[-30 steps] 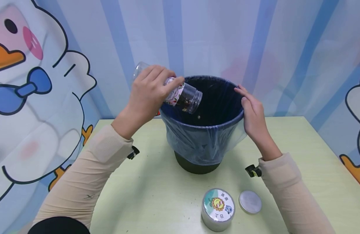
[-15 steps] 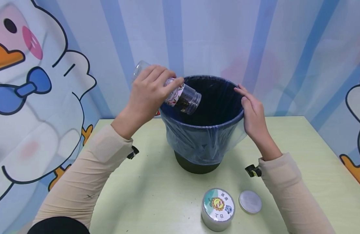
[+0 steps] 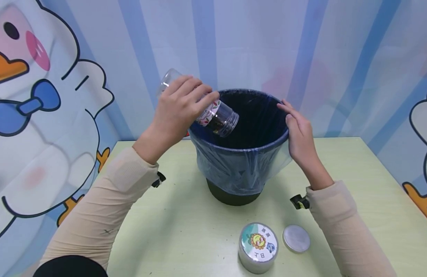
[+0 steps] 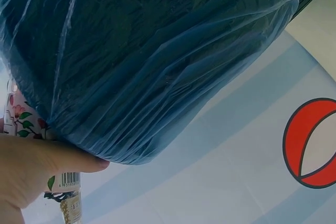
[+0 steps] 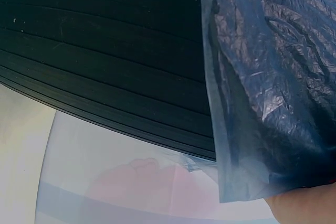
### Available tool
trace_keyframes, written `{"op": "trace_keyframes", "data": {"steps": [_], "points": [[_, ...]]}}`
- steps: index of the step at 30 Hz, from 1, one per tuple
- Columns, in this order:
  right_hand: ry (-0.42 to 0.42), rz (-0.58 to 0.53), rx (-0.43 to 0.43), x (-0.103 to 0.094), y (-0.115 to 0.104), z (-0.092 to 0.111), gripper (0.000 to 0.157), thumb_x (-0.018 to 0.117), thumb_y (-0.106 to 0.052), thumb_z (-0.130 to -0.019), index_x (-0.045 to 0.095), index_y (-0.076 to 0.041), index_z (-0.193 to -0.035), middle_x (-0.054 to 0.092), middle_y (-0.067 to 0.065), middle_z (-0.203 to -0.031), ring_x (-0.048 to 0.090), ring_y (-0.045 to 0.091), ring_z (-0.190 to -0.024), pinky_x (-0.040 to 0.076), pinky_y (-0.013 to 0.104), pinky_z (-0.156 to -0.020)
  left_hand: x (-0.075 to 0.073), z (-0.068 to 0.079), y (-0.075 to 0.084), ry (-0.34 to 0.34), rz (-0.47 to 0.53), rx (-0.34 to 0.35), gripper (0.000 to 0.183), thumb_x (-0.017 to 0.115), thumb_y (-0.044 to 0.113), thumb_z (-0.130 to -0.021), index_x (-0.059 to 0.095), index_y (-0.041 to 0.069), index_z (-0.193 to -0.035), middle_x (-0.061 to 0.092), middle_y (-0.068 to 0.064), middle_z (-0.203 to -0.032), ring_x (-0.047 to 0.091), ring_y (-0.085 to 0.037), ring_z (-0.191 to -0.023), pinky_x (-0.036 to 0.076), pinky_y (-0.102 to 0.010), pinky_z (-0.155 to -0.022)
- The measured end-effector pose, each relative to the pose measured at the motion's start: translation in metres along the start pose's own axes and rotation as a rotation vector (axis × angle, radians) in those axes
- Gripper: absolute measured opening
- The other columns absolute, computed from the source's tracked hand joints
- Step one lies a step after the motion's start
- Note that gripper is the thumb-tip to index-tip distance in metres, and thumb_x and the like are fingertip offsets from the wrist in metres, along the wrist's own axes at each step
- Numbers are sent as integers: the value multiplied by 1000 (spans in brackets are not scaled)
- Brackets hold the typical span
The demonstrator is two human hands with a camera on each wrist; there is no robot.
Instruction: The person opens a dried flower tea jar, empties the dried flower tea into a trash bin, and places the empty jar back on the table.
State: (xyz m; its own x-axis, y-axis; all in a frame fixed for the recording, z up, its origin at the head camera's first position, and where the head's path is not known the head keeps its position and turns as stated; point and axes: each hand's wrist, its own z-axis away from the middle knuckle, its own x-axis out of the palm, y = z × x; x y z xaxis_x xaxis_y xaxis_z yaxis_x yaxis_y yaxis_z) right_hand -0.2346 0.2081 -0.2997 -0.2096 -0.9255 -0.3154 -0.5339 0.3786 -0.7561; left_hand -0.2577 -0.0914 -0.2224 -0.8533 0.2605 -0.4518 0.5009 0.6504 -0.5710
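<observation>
My left hand (image 3: 180, 109) grips a clear jar (image 3: 230, 118) with a floral label, its fingers over the top of the jar. The jar tilts down to the right, its uncapped mouth over the opening of a black trash can (image 3: 233, 198). Dark bits lie inside near the neck. A thin blue trash bag (image 3: 234, 169) lines the can and folds over its rim. Against the right side of the rim rests my right hand (image 3: 300, 132), its fingers extended. In the left wrist view, the thumb (image 4: 79, 160) lies across the jar beside the bag.
A round container (image 3: 257, 248) with a sunflower sticker on top stands at the table's front. Beside it lies a flat silver lid (image 3: 296, 239). A striped cartoon backdrop surrounds the pale table (image 3: 185, 238). A black round object (image 3: 70, 266) shows at the bottom left.
The base of the jar has risen slightly in my left hand, so it tilts more steeply. A small bit below its mouth one second ago is out of sight. My right hand stays in place.
</observation>
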Motion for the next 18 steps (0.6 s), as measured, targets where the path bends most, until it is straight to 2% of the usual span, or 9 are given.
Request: {"op": "trace_keyframes", "data": {"steps": [11, 18], "points": [[1, -2, -1, 0, 1, 0, 46, 27, -16, -108, 53, 2, -141, 40, 8, -154, 29, 21, -146, 20, 41, -118, 1, -1, 0, 20, -76, 21, 30, 55, -5, -98, 72, 14, -115, 72, -2, -107, 61, -23, -105, 38, -37, -108], [11, 2, -5, 0, 0, -1, 45, 28, -15, -107, 54, 3, -139, 41, 9, -154, 30, 24, -145, 21, 40, -118, -1, -2, 0, 15, -59, 12, 27, 62, -2, -95, 72, 14, -115, 72, -2, -108, 61, -24, -106, 37, -38, -109]]}}
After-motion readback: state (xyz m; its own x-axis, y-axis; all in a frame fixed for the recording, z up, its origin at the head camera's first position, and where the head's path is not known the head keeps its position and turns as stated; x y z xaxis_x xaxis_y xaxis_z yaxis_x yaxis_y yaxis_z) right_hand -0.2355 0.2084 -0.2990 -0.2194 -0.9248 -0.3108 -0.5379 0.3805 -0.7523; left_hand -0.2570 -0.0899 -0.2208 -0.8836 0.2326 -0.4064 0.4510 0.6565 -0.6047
